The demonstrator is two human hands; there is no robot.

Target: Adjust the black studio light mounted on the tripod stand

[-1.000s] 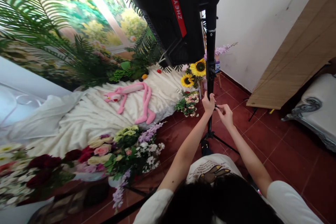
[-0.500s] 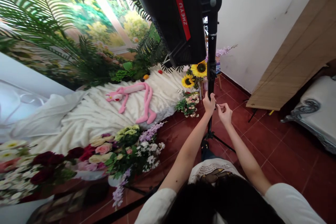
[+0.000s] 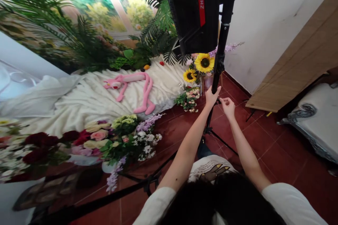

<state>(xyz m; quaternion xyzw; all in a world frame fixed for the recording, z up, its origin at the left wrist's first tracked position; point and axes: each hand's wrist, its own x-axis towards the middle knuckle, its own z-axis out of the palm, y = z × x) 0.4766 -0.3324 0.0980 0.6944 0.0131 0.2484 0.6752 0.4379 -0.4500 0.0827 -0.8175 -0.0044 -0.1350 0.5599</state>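
Note:
My left hand is wrapped around the black pole of a light stand. Just right of the pole, my right hand has its fingertips pinched at a small dark knob on the stand. At the top of the pole sits a large black studio light with a red stripe lettered ZHEYU. The pole leans, its top towards the right, and its legs spread on the floor below my hands.
A pink plush toy lies on a cream blanket at left. Sunflowers stand behind the pole. Flower bunches and another black stand are at lower left. Right are a wooden panel and white furniture.
The light and upper pole have shifted right and up in view, and the pole now leans more. Both hands keep their places on the stand. The whole view has shifted slightly too.

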